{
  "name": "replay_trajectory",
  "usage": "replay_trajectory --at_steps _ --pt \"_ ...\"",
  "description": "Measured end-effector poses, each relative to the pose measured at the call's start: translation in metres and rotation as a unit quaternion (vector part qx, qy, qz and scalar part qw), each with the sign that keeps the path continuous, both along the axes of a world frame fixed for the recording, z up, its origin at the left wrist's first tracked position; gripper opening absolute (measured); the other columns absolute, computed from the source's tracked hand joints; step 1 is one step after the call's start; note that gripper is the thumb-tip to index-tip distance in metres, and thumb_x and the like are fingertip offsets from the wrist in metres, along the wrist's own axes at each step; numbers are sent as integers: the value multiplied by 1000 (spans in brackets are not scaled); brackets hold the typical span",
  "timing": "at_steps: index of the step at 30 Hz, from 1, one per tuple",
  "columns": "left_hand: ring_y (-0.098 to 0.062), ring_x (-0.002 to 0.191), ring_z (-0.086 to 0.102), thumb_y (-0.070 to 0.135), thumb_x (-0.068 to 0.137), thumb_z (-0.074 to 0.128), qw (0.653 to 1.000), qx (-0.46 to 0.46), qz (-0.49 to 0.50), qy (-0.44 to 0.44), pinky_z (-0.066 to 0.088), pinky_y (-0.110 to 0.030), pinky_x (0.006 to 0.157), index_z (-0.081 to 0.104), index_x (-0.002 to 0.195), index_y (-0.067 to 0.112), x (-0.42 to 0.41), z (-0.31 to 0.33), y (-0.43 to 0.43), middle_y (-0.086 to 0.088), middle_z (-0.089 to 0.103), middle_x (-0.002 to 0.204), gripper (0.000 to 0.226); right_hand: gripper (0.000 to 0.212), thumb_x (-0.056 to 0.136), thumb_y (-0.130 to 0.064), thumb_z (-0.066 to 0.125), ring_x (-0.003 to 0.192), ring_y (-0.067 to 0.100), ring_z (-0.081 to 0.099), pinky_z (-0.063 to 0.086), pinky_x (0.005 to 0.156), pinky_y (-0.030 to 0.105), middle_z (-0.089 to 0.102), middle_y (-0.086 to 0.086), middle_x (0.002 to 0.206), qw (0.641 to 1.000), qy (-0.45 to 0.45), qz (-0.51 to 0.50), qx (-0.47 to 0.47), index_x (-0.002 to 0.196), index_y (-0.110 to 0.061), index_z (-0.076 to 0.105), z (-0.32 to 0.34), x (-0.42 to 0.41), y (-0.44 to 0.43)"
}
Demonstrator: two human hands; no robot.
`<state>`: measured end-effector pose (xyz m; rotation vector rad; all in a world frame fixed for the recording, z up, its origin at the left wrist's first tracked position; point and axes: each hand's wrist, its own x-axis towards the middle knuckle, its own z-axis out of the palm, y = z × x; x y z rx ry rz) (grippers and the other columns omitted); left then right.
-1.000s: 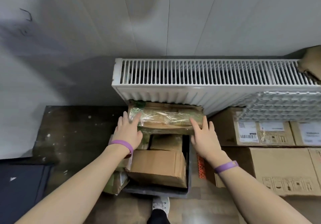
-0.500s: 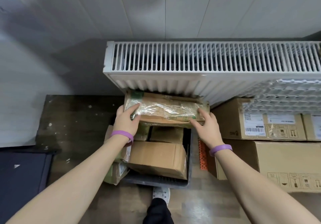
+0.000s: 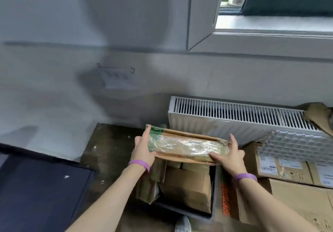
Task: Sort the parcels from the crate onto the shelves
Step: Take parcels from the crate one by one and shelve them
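A long flat cardboard parcel point(image 3: 185, 144), wrapped in clear film with a green band at its left end, is held in the air above the dark crate point(image 3: 213, 201). My left hand point(image 3: 143, 148) grips its left end and my right hand point(image 3: 229, 155) grips its right end, thumb on top. Several brown parcels point(image 3: 187, 186) lie in the crate below. No shelf is in view.
A white radiator point(image 3: 234, 118) stands against the wall just behind the parcel. Stacked cardboard boxes point(image 3: 297, 195) with labels and a bubble-wrap sheet point(image 3: 297, 145) fill the right. A dark panel point(image 3: 36, 186) lies at the left. A window point(image 3: 270, 15) is above.
Both hands have lifted the wrapped parcel up from the crate, away from under the radiator. My head has tilted up, so the window and more wall now show.
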<state>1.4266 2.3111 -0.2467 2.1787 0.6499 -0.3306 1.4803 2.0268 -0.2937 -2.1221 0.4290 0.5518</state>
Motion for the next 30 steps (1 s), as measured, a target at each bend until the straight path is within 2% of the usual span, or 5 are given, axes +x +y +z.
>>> replay_trajectory --at_steps 5,9,21,27,30 --pt "-25 120 50 -2 74 71 997 49 60 -15 42 -37 99 -8 148 47 -91 53 85 -1 29 134 119 89 67 -32 87 117 40 42 30 113 48 28 9 122 986 17 161 34 139 -39 35 50 -15 85" --pt "-25 134 37 -5 68 74 985 50 151 -64 38 -34 105 1 148 45 -177 82 137 -3 25 143 119 80 63 -24 90 104 23 51 49 91 35 48 6 122 964 -37 255 68 128 -30 42 84 -52 162" --pt "-21 103 46 27 88 65 889 53 359 -281 37 -32 90 39 106 22 -348 163 185 -2 42 110 33 26 93 -40 58 70 15 56 47 68 33 64 4 86 945 -179 192 196 90 -15 57 174 -181 284" --pt "-22 73 53 34 89 59 838 144 456 -263 45 -36 68 37 89 21 -386 204 185 7 49 80 25 17 86 -29 71 86 25 61 48 75 39 66 5 92 914 -201 219 276 88 -17 60 216 -191 307" --pt "-17 69 54 25 90 59 827 136 465 -286 49 -38 70 38 97 22 -392 223 179 7 50 86 23 31 87 -18 70 100 25 61 50 89 40 63 7 110 897 -172 244 326 115 -15 56 242 -189 315"
